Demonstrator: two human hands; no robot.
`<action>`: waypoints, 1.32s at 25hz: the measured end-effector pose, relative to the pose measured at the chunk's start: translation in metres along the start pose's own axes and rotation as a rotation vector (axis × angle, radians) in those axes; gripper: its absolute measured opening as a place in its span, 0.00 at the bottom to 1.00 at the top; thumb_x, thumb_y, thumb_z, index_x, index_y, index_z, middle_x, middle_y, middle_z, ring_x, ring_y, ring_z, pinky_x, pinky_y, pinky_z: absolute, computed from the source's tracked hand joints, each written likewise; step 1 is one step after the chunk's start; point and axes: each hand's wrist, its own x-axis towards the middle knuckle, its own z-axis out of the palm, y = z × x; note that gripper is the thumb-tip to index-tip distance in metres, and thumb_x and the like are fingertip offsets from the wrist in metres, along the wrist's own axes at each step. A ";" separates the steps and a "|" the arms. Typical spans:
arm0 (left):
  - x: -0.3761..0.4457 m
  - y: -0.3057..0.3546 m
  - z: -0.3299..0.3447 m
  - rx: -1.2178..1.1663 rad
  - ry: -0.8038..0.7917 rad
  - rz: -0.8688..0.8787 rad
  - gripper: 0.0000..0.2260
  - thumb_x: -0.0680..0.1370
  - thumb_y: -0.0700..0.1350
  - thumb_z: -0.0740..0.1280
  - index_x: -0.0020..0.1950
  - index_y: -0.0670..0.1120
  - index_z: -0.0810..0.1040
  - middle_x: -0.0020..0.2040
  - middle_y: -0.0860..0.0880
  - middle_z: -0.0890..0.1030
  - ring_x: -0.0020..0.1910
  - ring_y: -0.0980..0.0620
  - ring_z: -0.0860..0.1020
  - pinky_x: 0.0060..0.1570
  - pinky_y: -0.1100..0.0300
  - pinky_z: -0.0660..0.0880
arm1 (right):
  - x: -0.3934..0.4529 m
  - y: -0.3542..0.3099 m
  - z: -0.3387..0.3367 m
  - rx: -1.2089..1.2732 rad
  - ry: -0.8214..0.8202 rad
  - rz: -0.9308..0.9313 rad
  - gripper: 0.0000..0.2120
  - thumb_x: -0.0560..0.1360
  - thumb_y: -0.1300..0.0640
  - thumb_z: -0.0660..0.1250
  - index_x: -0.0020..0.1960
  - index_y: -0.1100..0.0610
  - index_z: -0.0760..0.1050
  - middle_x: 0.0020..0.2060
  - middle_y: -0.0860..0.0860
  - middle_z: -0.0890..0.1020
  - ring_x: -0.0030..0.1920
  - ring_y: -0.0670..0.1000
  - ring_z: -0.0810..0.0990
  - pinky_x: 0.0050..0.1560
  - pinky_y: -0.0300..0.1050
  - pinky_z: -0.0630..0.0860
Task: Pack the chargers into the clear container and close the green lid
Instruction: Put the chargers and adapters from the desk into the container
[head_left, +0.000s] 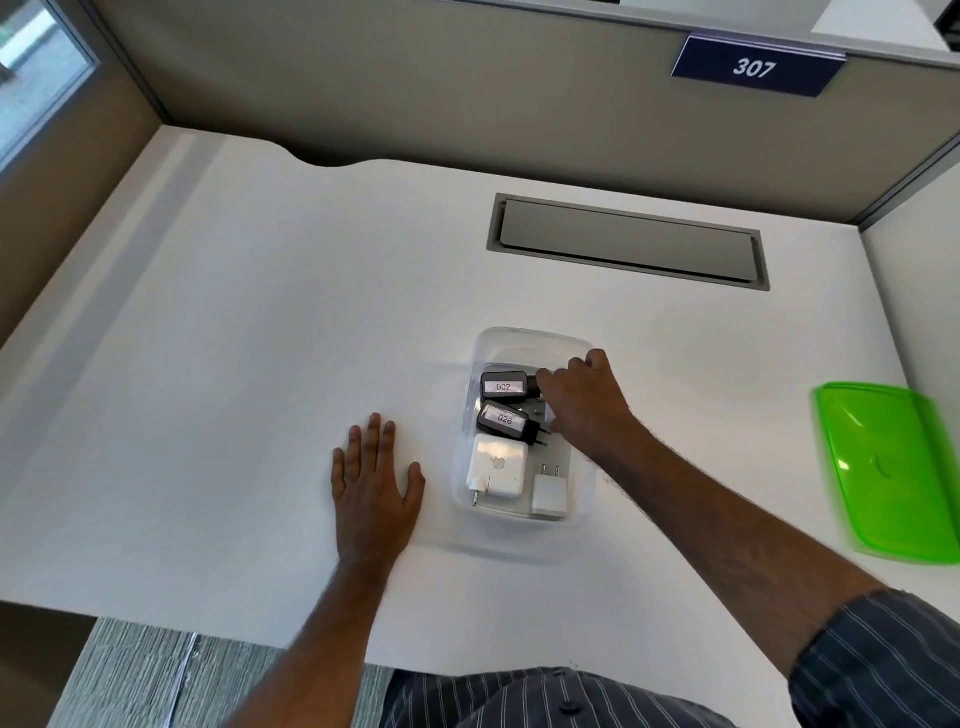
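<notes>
The clear container (524, 340) stands open on the white desk. Inside lie a black charger labelled 002 (503, 387), a black charger labelled 026 (503, 420), a large white charger (497, 465) and a small white charger (548, 493). My right hand (584, 400) reaches into the container, fingers curled at the plug end of the 002 charger; what lies under the hand is hidden. My left hand (375, 475) rests flat on the desk just left of the container, fingers spread. The green lid (893, 467) lies on the desk at the far right.
A grey cable hatch (628, 241) is set into the white desk (260, 338) behind the container. Beige partition walls close the back and right, with a sign reading 307 (753, 67). The desk's front edge runs near my body.
</notes>
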 end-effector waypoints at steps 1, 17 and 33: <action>0.000 0.000 0.000 0.003 0.000 0.000 0.31 0.81 0.56 0.55 0.83 0.49 0.58 0.84 0.50 0.56 0.84 0.47 0.52 0.81 0.43 0.51 | 0.000 0.001 -0.001 0.003 0.003 0.001 0.16 0.69 0.52 0.75 0.52 0.56 0.75 0.42 0.52 0.84 0.47 0.56 0.80 0.57 0.52 0.64; -0.001 0.001 -0.003 0.001 -0.013 0.021 0.31 0.81 0.56 0.55 0.83 0.48 0.57 0.84 0.48 0.56 0.84 0.46 0.52 0.81 0.43 0.50 | -0.069 0.033 0.032 1.241 0.467 0.478 0.04 0.80 0.56 0.65 0.50 0.52 0.69 0.45 0.50 0.75 0.43 0.50 0.73 0.43 0.40 0.70; 0.051 0.004 -0.034 -0.206 -0.059 0.064 0.19 0.77 0.47 0.68 0.68 0.49 0.73 0.67 0.48 0.77 0.69 0.43 0.73 0.70 0.42 0.64 | -0.151 -0.003 0.123 0.584 0.135 0.698 0.27 0.73 0.46 0.68 0.70 0.53 0.71 0.72 0.56 0.72 0.67 0.61 0.75 0.61 0.58 0.76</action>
